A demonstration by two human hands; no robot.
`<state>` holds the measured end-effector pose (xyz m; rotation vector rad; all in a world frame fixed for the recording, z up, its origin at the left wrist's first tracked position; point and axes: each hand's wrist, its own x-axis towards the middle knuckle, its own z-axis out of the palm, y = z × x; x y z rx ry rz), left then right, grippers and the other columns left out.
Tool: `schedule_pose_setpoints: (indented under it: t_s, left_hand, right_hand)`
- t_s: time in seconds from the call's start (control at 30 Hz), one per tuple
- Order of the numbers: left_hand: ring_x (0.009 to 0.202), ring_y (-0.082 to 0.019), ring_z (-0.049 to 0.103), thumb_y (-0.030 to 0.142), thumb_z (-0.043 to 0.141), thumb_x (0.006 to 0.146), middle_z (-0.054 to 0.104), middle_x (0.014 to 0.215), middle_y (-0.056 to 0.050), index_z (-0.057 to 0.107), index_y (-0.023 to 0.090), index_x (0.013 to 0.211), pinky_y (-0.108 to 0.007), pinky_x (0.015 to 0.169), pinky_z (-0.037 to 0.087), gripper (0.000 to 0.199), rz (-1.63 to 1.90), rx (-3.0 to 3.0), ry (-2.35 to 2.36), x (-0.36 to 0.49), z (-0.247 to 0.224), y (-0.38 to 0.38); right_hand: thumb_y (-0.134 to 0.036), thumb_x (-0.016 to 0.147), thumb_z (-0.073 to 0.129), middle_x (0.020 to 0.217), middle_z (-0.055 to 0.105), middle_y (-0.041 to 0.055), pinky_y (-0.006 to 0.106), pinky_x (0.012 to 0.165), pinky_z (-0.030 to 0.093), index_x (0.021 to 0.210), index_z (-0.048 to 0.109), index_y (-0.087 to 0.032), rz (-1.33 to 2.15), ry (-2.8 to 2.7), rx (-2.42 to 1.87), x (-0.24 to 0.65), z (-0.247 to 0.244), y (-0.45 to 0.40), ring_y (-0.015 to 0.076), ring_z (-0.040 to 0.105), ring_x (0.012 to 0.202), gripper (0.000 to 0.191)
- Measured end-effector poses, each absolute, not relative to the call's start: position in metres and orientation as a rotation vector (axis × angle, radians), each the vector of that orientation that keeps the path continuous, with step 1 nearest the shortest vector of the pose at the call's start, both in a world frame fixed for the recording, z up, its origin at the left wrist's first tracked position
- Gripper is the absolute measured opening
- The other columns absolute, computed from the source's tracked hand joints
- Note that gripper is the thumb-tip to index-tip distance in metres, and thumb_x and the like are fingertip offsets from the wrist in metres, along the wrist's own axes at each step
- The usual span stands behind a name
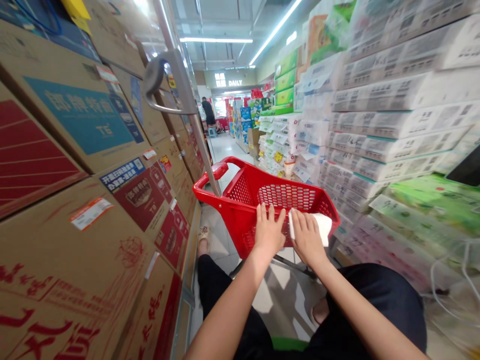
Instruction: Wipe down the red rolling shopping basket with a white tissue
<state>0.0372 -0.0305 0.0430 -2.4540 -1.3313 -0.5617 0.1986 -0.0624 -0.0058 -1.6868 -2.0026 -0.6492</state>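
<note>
Red plastic cart [233, 215] stands at the centre of the frame, its smooth, glossy walls pierced by rows of small rounded holes. My left hand [269, 234] lies on its near side, fingers spread. Just beside it, my right hand [308, 236] covers a plain white cloth [324, 228] against that same side; its fingers lie close together, though I cannot tell whether the thumb pinches it. One slim, shiny metal pole [202, 142] slants toward the upper left, matte cardboard boxes [80, 117] fill the left, and plastic-wrapped packs [386, 117] are stacked at right.
</note>
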Motion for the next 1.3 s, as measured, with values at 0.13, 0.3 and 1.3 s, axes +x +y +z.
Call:
schedule_pose_setpoints:
  t_s: [0.13,0.3,1.3]
  left_hand:
    - [0.154,-0.048,0.021,0.033,0.073,0.08,0.04,0.161,-0.016,0.043,0.025,0.155,-0.071,0.123,0.007,0.081,-0.517,-2.414,-1.336,0.044,0.037,-0.032]
    - [0.156,-0.046,0.014,0.035,0.073,0.081,0.035,0.163,-0.017,0.043,0.024,0.155,-0.068,0.125,0.008,0.081,-0.521,-2.46,-1.259,0.031,0.037,-0.032]
    - [0.157,-0.04,0.015,0.028,0.072,0.079,0.034,0.164,-0.014,0.041,0.023,0.156,-0.063,0.128,0.012,0.083,-0.591,-2.542,-1.185,0.015,0.04,-0.031]
  right_hand:
    - [-0.015,0.082,0.052,0.174,0.011,0.0112,0.053,0.127,0.022,0.166,-0.001,-0.014,-0.656,-2.123,-1.622,0.21,-0.009,-0.071,0.0327,0.014,0.158,0.099]
    - [-0.011,0.077,0.056,0.175,-0.005,0.0026,0.063,0.123,0.025,0.166,0.005,-0.032,-0.623,-2.031,-1.722,0.256,-0.021,-0.091,0.0384,0.006,0.159,0.105]
    - [-0.015,0.084,0.052,0.169,0.03,0.0062,0.054,0.125,0.026,0.167,0.007,-0.024,-0.577,-2.144,-1.535,0.232,0.0,-0.084,0.0311,0.031,0.152,0.095]
